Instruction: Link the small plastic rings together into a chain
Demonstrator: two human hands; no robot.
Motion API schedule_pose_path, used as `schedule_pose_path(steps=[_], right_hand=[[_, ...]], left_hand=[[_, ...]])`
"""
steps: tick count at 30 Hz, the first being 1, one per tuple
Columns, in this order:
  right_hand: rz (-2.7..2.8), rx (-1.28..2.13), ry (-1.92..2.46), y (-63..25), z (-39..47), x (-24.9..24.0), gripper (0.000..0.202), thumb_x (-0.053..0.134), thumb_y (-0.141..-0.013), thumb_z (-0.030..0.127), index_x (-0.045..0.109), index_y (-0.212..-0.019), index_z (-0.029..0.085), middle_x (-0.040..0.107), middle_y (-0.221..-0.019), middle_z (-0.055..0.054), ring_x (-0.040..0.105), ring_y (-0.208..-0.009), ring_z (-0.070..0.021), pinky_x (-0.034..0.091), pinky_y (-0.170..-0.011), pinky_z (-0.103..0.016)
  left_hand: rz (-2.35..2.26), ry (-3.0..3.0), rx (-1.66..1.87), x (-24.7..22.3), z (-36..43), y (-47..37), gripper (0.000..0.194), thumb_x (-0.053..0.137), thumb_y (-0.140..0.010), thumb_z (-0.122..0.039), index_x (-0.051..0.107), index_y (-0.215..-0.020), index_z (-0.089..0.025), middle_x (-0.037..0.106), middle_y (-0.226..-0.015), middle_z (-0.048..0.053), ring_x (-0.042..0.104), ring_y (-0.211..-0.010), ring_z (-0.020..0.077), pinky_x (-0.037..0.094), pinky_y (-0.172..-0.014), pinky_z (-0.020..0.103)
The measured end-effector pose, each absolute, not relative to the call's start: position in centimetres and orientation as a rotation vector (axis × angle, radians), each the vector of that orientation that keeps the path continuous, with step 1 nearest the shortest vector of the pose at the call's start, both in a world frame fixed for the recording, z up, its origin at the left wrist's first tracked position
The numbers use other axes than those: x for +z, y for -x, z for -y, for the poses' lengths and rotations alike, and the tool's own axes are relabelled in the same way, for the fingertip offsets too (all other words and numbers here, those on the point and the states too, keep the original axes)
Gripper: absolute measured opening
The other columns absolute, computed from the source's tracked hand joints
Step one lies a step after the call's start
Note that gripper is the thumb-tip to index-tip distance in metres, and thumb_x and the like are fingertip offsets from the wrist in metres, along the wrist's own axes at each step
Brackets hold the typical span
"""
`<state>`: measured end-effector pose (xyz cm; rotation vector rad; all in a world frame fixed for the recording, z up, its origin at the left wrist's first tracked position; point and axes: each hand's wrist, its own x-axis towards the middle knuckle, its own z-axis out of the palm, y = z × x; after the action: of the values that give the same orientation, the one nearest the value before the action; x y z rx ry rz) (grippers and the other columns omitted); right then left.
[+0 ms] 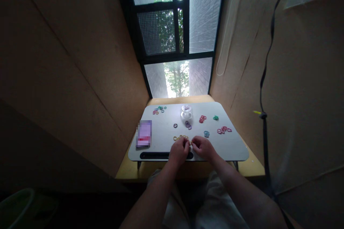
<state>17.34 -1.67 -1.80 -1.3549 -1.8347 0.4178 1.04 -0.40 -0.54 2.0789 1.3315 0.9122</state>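
Observation:
My left hand (178,149) and my right hand (203,147) meet at the near side of a small white folding table (161,143). Both are closed in a pinch on a small yellow ring (191,143), mostly covered by the fingertips. Just beyond my left hand lie several more yellow rings (175,138), partly hidden by it. A group of blue rings (206,134) lies past my right hand. Farther off are purple rings (188,125) and a single dark ring (175,125). Whether the rings are rubber or plastic I cannot tell.
A clear round container (186,113) stands near the back. Red rings (202,118), pink rings (224,130), green rings (215,117) and mixed rings (159,110) lie around. A blurred purple rectangular item (144,134) is at left. A black slot (154,155) runs along the front edge.

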Motion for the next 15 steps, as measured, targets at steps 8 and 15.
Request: schedule_pose_path(steps=[8,15], right_hand=[[1.811,0.391,1.357,-17.32,1.48,-2.02,0.015,0.055,-0.082,0.023,0.058,-0.068,0.019,0.06,-0.066,0.0,0.053,-0.062,-0.0133,0.038,-0.06,-0.024],[1.826,0.363,1.36,-17.28,1.42,-2.02,0.017,0.057,-0.081,0.022,0.058,-0.064,0.019,0.059,-0.065,0.0,0.052,-0.061,-0.0131,0.038,-0.06,-0.024]], left_hand=[[-1.323,-2.098,0.907,-0.63,0.43,-1.02,0.009,0.053,-0.087,-0.026,0.058,-0.082,-0.02,0.064,-0.077,0.001,0.056,-0.069,0.0135,0.037,-0.064,0.024],[-1.28,-2.087,0.942,-0.82,0.39,-0.87,0.009,0.053,-0.087,-0.027,0.06,-0.083,-0.021,0.065,-0.078,0.0,0.058,-0.072,0.0134,0.04,-0.067,0.024]])
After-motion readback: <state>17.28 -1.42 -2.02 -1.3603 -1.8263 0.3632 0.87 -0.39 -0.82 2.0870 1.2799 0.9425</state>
